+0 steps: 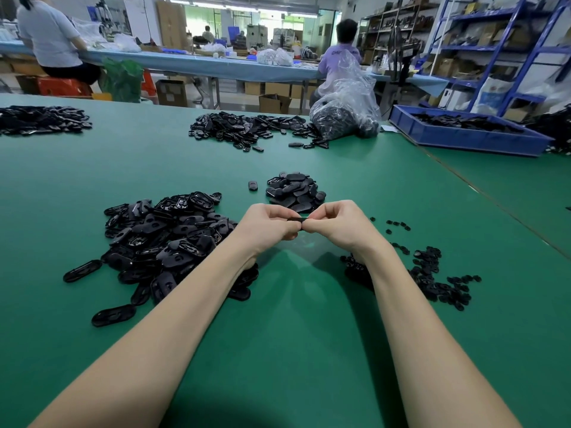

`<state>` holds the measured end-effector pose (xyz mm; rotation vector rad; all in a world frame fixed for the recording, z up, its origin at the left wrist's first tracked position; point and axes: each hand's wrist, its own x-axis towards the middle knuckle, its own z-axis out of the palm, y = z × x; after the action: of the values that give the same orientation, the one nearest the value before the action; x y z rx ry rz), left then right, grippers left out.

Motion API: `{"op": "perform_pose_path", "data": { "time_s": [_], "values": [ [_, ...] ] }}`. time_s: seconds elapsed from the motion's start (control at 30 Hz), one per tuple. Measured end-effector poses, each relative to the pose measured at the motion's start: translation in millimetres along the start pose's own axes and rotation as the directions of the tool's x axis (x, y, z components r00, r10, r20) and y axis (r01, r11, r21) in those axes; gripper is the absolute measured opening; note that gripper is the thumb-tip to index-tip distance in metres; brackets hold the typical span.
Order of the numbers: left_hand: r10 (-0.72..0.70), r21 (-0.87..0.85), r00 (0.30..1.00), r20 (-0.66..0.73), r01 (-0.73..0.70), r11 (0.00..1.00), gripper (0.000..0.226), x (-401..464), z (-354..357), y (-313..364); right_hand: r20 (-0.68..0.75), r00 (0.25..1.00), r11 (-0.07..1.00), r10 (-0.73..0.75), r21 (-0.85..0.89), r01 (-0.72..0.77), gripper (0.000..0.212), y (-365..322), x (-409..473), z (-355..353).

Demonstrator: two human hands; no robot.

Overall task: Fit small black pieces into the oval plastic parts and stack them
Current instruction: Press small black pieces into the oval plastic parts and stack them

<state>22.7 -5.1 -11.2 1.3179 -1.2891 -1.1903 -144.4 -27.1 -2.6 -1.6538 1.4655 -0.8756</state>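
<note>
Head view: two bare forearms reach over a green matte surface (pixel 293 350). The left hand (pixel 267 225) and right hand (pixel 336 223) meet above it, fingers curled, pinching a black oval plastic part (pixel 297 218) between their tips; only its thin edge shows. A loose heap of black oval plastic parts (pixel 167 242) lies left of the arms. Small black pieces (pixel 432 273) scatter to the right. Just beyond the hands sits a compact pile of finished black ovals (pixel 293 191).

Bare green mat (pixel 296 319) lies open between two obstacles — left pile (pixel 167 242), right scatter (pixel 432 276).
</note>
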Motion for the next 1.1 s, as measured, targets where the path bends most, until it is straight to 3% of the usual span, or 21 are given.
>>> {"op": "perform_pose_path", "data": {
  "time_s": [0.1,0.17,0.33,0.47,0.73,0.9,1.03,1.1],
  "values": [
    [0.034,0.02,0.999,-0.02,-0.033,0.999,0.01,1.1,-1.9,0.3,-0.03,0.999,1.0,-0.019,0.019,0.019,0.011,1.5,0.7,2.8],
    [0.12,0.131,0.993,-0.015,-0.117,0.984,0.011,2.7,-8.0,0.7,-0.015,1.0,0.993,-0.007,0.115,0.009,0.006,1.9,0.0,0.1],
    [0.373,0.503,0.928,0.007,-0.325,0.801,0.016,9.0,-12.7,-6.5,0.036,0.996,0.983,0.084,0.161,-0.089,0.018,2.8,-2.8,-11.9],
    [0.438,0.68,0.896,-0.071,-0.278,0.679,0.014,30.6,-6.4,-13.5,-0.055,0.993,0.984,0.101,0.155,-0.092,0.013,8.8,1.0,-18.4],
    [0.388,0.79,0.914,-0.121,-0.147,0.595,0.017,80.9,23.2,-6.4,-0.091,0.995,0.996,0.046,0.082,-0.039,0.004,15.9,3.9,-24.9],
    [0.389,0.738,0.909,-0.148,-0.16,0.655,0.024,81.8,22.7,-5.3,-0.035,0.999,0.998,0.023,0.063,-0.021,0.005,13.6,5.3,-21.4],
    [0.383,0.678,0.918,-0.106,-0.215,0.703,0.008,64.3,8.0,0.3,0.008,1.0,1.0,-0.001,-0.013,0.001,0.004,12.8,4.9,-15.6],
    [0.335,0.575,0.941,-0.039,-0.253,0.778,0.004,50.5,-6.6,4.0,0.067,0.998,0.997,-0.001,-0.074,0.006,0.005,10.1,3.9,-15.5]
  ]
}}
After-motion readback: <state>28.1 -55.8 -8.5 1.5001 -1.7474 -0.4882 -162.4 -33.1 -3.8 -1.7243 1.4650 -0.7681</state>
